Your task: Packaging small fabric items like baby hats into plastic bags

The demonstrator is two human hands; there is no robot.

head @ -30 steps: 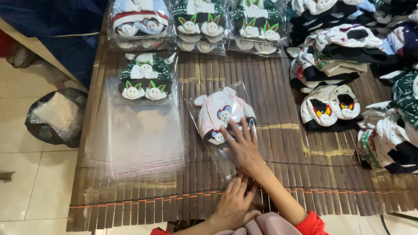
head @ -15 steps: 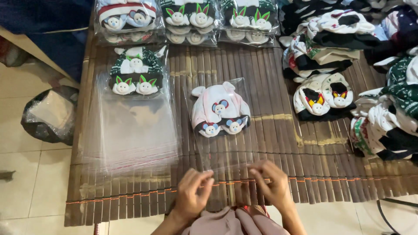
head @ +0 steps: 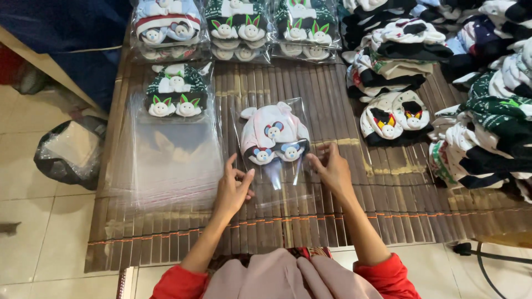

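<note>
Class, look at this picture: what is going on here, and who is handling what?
A person in red sleeves kneels or sits at a slatted bamboo mat. The left hand and the right hand pinch the open lower end of a clear plastic bag that holds a pink and white pair of mouse-face baby booties. A stack of empty clear bags lies to the left, with packed pairs above and unpacked ones on the right.

Home packing spot for knitted baby wear

A slatted bamboo mat (head: 354,210) on tiled floor: bagged sets (head: 238,27) along its far edge, unbagged piles (head: 487,111) on its right.
</note>
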